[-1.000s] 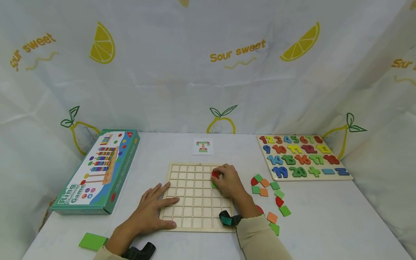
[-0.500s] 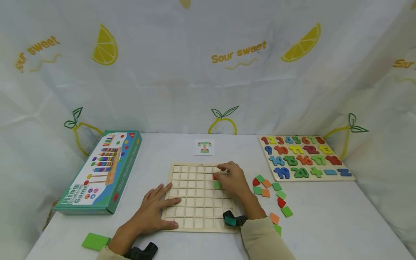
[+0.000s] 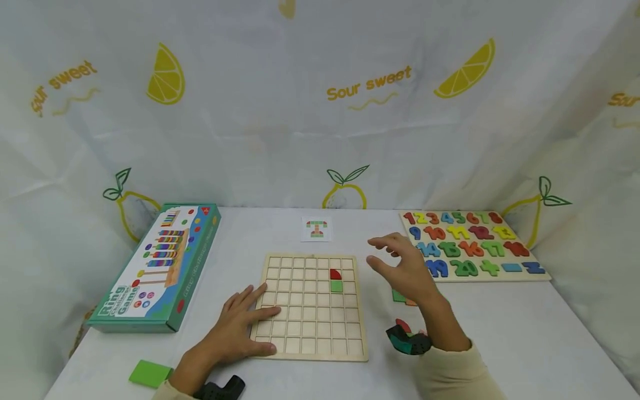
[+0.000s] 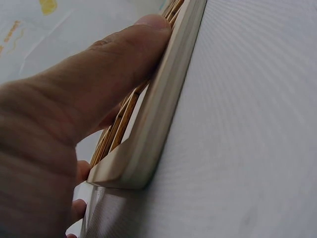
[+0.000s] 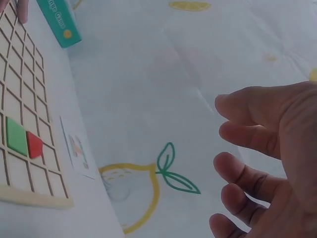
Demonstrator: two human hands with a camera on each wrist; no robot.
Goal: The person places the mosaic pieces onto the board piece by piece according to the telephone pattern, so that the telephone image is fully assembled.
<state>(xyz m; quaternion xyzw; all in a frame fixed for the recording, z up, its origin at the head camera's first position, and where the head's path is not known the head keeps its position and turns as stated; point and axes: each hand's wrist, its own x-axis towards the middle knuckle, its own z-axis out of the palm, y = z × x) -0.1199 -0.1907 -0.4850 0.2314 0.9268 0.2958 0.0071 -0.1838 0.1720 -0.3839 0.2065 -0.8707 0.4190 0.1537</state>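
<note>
A wooden grid board (image 3: 320,358) lies flat on the white table. Two tiles sit in its cells near the upper right: a red quarter-circle (image 3: 335,274) and, just below it, a green square (image 3: 336,286). My left hand (image 3: 235,328) rests with spread fingers on the board's left side; the left wrist view has its thumb (image 4: 124,49) on the board's edge. Off the board to the right, my right hand (image 3: 402,266) hovers with fingers loosely bent and nothing between them. Loose tiles lie beneath that arm, mostly hidden, among them a green one (image 3: 398,296) and a red one (image 3: 402,325).
A small pattern card (image 3: 316,229) lies behind the board. At the back right is a number puzzle (image 3: 500,278) with coloured pieces. On the left stand a Ring Game box (image 3: 155,266) and a flat green block (image 3: 150,373). A printed white cloth (image 3: 270,139) hangs behind.
My right hand has let go of the red quarter-circle tile, leaving it in the board, and has moved right, over the loose tiles. My left hand stays on the board.
</note>
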